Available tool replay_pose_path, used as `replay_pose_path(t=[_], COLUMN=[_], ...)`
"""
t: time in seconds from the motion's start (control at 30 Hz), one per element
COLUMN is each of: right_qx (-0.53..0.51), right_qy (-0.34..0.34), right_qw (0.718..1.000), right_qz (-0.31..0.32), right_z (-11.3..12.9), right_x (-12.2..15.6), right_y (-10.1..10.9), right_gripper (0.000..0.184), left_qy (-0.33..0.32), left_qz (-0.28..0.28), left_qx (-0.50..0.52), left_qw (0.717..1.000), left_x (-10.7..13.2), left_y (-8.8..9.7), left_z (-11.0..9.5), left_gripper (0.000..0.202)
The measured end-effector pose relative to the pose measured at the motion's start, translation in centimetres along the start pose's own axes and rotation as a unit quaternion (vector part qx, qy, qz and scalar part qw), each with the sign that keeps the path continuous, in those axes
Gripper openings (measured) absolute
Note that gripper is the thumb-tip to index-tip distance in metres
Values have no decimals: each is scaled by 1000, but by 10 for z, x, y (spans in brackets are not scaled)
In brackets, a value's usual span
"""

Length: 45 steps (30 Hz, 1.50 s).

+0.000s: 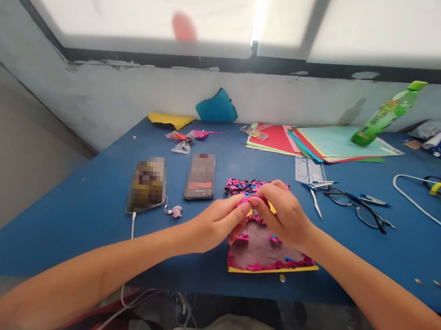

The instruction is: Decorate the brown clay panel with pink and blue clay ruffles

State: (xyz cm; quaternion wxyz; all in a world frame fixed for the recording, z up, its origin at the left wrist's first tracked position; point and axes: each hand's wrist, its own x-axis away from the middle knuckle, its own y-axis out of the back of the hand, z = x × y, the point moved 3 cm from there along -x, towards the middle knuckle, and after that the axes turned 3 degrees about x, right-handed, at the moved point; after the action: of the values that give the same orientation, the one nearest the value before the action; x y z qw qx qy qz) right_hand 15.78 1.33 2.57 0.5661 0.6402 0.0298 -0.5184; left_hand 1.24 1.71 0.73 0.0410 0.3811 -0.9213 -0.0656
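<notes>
My left hand (220, 221) and my right hand (285, 213) meet above a decorated board. Between their fingertips they pinch a small strip of pink modelling clay (252, 199). Under them lies the yellow-edged board (262, 246), spread with dull mauve clay and bordered with darker pink lumps. Small blue and pink bits dot its surface. Along its far side runs a dark band covered in pink and blue pieces (237, 187). My hands hide the middle of the board.
Left of the board are a phone (200, 176), a charging phone (147, 185) and a pink charm (176, 211). To the right lie glasses (367, 214), a compass (315, 198) and a clear ruler (308, 169). Behind are coloured papers (337, 142) and a green bottle (384, 117).
</notes>
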Motion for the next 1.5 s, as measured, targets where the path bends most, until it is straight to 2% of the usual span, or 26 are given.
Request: replay_pose_path(t=[0.2, 0.67, 0.77, 0.87, 0.97, 1.07, 1.13, 1.23, 1.3, 1.37, 1.43, 1.5], right_qx=[20, 65, 47, -34, -182, -329, -390, -408, -410, -439, -476, -484], right_qy=[-20, -73, -104, -151, -201, -234, -249, -266, -281, -310, -336, -347], right_qw=[1000, 995, 993, 988, 959, 899, 864, 850, 842, 810, 768, 754], right_qz=[5, -17, -20, 15, 84, 169, 200, 201, 209, 235, 265, 276], right_z=[-6, -27, -29, -26, -18, -9, -5, -5, -7, -7, -7, -6], right_x=[-2, -3, -2, -3, -4, -2, 0, 2, 4, 6, 8, 8], right_y=[4, 6, 7, 6, 3, -4, -7, -9, -11, -13, -16, -17], right_gripper=[35, 33, 36, 39, 43, 46, 45, 45, 47, 48, 49, 52], left_qy=[-3, -1, -3, -13, -24, -33, -54, -127, -178, -216, -247, -273], left_qz=[-20, -14, -6, 21, 49, 59, 49, -8, -56, -83, -89, -89], left_qx=[2, -7, -14, -4, 4, -35, -118, -292, -359, -373, -360, -347], left_qw=[1000, 1000, 1000, 1000, 999, 997, 990, 948, 914, 899, 895, 893], left_x=[0, 1, 1, 1, 2, 3, 4, 4, 4, 4, 4, 5], left_y=[3, 3, 3, 1, 0, 0, 0, 1, 2, 2, 3, 3], left_z=[-2, -1, -2, -2, -4, -6, -8, -9, -9, -8, -9, -12], left_gripper=[38, 34, 34, 30, 24, 22, 22, 16, 11, 16, 22, 17])
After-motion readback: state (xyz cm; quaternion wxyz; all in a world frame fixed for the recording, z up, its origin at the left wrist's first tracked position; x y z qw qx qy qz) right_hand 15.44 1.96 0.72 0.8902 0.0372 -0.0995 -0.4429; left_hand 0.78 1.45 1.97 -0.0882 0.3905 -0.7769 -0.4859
